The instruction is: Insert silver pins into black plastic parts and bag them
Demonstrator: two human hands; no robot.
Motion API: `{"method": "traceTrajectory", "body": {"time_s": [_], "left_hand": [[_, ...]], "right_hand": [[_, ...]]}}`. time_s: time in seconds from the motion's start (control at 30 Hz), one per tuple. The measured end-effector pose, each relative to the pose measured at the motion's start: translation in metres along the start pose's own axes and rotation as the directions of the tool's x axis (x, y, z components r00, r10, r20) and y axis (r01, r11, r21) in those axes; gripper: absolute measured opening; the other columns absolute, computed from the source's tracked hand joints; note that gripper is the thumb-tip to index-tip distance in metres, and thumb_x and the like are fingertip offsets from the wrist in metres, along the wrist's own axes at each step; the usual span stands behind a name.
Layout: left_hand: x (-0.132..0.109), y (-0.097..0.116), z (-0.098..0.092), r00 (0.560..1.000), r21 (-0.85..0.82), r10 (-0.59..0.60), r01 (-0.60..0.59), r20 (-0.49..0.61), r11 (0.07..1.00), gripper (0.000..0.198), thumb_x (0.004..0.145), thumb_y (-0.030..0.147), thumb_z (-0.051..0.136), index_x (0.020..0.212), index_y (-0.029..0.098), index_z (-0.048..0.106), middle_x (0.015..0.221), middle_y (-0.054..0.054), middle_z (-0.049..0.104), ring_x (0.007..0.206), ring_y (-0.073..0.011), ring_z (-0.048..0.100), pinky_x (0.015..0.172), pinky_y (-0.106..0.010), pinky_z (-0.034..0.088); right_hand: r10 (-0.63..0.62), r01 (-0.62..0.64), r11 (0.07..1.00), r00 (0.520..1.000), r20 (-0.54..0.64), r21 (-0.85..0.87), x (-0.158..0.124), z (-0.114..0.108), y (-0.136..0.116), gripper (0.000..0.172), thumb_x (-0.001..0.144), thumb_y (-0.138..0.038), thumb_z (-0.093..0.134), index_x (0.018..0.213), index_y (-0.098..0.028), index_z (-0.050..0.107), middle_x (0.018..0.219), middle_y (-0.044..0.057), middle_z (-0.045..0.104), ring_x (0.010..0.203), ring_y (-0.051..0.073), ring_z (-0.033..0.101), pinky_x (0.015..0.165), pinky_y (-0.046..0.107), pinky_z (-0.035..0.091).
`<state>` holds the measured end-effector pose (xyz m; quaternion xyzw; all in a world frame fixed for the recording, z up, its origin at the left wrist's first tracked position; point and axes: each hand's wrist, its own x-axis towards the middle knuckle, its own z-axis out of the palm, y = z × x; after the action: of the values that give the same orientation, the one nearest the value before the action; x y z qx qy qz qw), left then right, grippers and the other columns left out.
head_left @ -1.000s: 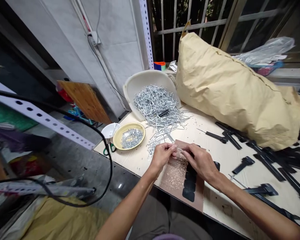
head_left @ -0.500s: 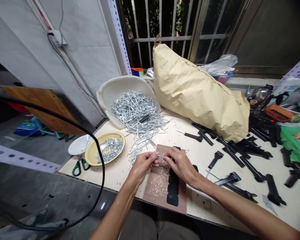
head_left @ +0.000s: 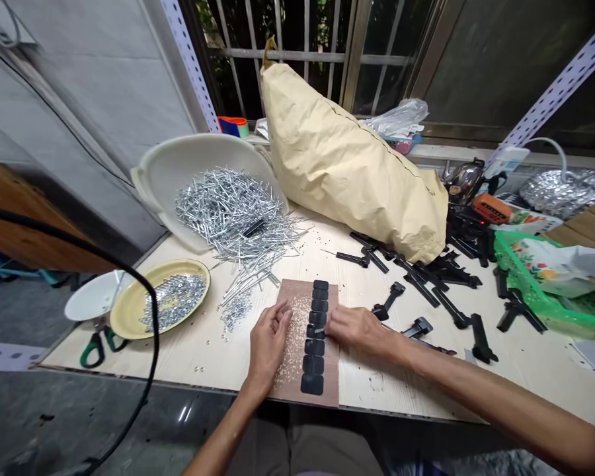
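Observation:
A brown board [head_left: 333,390] lies at the table's front edge, with a row of black rounded pads [head_left: 313,365] down it and many tiny pale bits [head_left: 292,350] scattered to their left. My left hand [head_left: 268,344] rests at the board's left edge, fingers curled in with the thumb; anything inside is hidden. My right hand [head_left: 357,328] is closed at the right side of the pad row, its fingertips on or just over a middle pad. Whatever it pinches is too small to make out. Small shiny metal pieces [head_left: 237,311] lie beyond my left hand.
Thin metal rods [head_left: 228,211] spill from a white tub [head_left: 153,165]. A yellow dish [head_left: 121,311] of small metal pieces and green-handled scissors [head_left: 93,350] are at left. Black plastic parts [head_left: 451,307] and a green basket [head_left: 506,258] are at right, a large paper sack [head_left: 347,158] behind.
My hands were together over the board, with a small metal rod between their fingers. They have parted, left hand to the board's left edge, right hand to the pads' right side. The view has turned right.

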<state>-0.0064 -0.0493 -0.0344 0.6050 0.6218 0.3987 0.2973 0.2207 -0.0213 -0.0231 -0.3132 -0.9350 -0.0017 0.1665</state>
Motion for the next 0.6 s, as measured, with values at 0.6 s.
{"method": "traceTrajectory", "body": {"time_s": [0.6], "left_hand": [[0.0, 0.007, 0.002, 0.999, 0.065, -0.029, 0.031, -0.042, 0.997, 0.039, 0.085, 0.043, 0.048, 0.112, 0.018, 0.061, 0.11, -0.009, 0.066, 0.094, -0.0215, 0.061, 0.084, -0.034, 0.046]], "right_hand": [[-0.033, 0.02, 0.992, 0.994, 0.1, 0.125, 0.006, -0.004, 0.01, 0.028, 0.095, -0.011, 0.026, 0.086, -0.016, 0.052, 0.078, 0.001, 0.048, 0.065, 0.009, 0.038, 0.047, 0.02, 0.023]]}}
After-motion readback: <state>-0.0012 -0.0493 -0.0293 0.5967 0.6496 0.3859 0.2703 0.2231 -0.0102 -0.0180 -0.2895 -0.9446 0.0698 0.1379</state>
